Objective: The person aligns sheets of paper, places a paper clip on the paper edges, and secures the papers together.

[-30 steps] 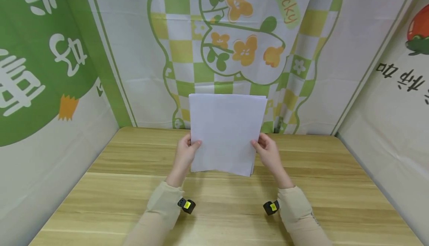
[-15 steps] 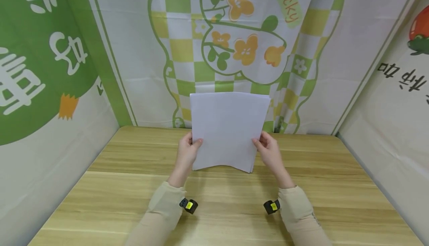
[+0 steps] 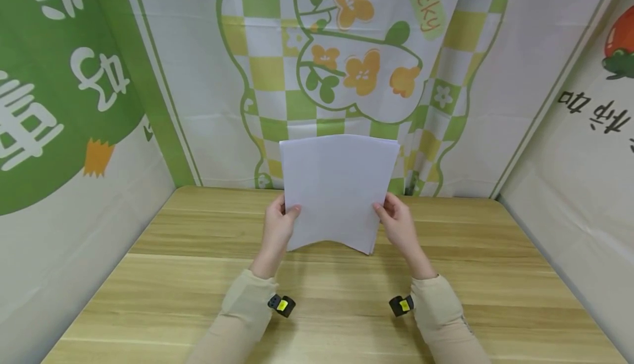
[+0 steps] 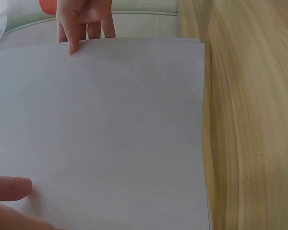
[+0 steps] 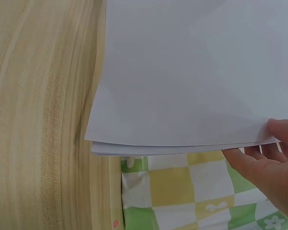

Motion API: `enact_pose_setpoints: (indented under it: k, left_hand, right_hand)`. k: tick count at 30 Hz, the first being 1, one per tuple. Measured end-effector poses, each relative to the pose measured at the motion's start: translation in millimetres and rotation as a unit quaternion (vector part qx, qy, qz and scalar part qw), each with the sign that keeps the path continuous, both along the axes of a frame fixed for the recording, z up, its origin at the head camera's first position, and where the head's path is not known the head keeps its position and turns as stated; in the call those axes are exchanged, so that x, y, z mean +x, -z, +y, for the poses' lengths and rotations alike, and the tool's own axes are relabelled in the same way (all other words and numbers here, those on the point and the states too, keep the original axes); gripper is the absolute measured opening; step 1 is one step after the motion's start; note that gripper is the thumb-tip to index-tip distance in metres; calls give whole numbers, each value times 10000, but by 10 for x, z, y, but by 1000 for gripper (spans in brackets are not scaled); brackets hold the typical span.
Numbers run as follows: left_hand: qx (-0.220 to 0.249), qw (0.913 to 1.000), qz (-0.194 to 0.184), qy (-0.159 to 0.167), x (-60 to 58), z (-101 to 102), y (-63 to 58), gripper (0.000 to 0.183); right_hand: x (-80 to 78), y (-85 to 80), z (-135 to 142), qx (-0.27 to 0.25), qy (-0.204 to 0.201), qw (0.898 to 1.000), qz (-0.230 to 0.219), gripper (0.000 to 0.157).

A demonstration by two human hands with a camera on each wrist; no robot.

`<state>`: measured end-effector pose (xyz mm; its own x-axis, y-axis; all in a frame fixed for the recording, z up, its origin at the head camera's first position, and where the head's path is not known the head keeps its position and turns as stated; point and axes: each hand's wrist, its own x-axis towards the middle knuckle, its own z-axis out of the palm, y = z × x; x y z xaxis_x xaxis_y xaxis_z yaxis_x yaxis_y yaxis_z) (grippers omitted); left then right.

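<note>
Between both hands a stack of white paper [image 3: 339, 188] is held up, tilted above the wooden table. My left hand [image 3: 278, 223] grips its left edge, thumb on the front face and fingers behind. On the opposite edge my right hand [image 3: 396, 221] pinches the stack the same way. The sheets bow, so the bottom edge arches in the middle. In the right wrist view the paper [image 5: 192, 76] shows several layers slightly out of line at the edge, beside the right hand [image 5: 273, 167]. The fingers behind the stack are partly hidden.
The wooden table [image 3: 337, 320] spreads below the hands. Behind it hangs a checkered green, yellow and white curtain [image 3: 267, 72]. Printed fabric walls [image 3: 559, 188] stand at both sides. A dark wrist strap [image 3: 282, 305] is on the left forearm, another strap [image 3: 400, 305] on the right.
The stack has gone from nearly flat to bowed, its bottom edge now arching upward and its top edge curving. The left hand has shifted slightly right; both hands keep their grip.
</note>
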<state>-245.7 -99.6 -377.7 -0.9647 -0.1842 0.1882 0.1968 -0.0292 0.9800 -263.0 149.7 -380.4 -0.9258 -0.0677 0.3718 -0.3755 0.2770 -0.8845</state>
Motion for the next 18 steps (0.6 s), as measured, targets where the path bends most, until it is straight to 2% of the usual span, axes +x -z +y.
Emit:
enact_pose_setpoints:
  k: [14, 18]
  left_hand:
    - [122, 9998, -97, 92, 64, -5, -30, 36]
    - [114, 9998, -122, 104, 54, -9, -2, 36]
  right_hand:
    - [28, 1, 47, 73, -41, 9999, 108, 33]
    - [60, -3, 44, 68, -67, 9999, -67, 33]
